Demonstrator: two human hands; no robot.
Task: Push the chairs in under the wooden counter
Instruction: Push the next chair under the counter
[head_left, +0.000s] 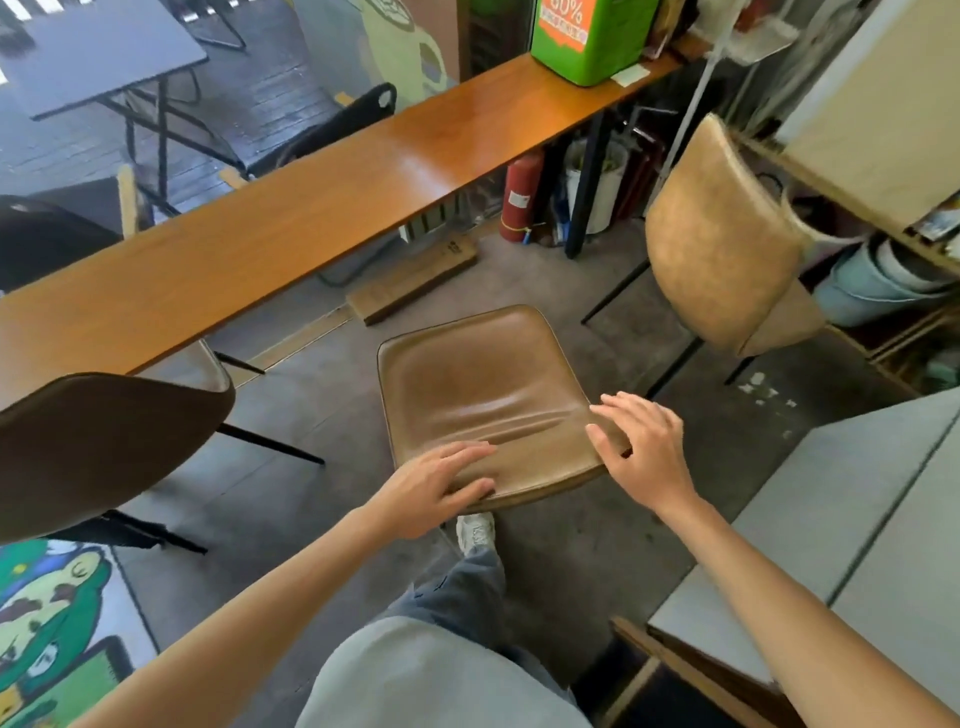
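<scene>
Both forearms are bare up to the frame edge; no sleeve, watch, ring or band shows on either. Left hand (436, 483) and right hand (644, 447) are ungloved, nails short and unpainted as far as can be made out. Upper garment (431, 675) is pale grey-green plain fabric, no print or seam visible. Trousers (467, 592) are faded blue-grey denim, loose cut. One shoe (475, 530) is white with laces, lightly soiled.

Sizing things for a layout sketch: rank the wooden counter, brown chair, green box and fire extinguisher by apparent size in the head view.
1. wooden counter
2. brown chair, though it is nearer the camera
3. green box, cropped by the frame
4. fire extinguisher
</scene>
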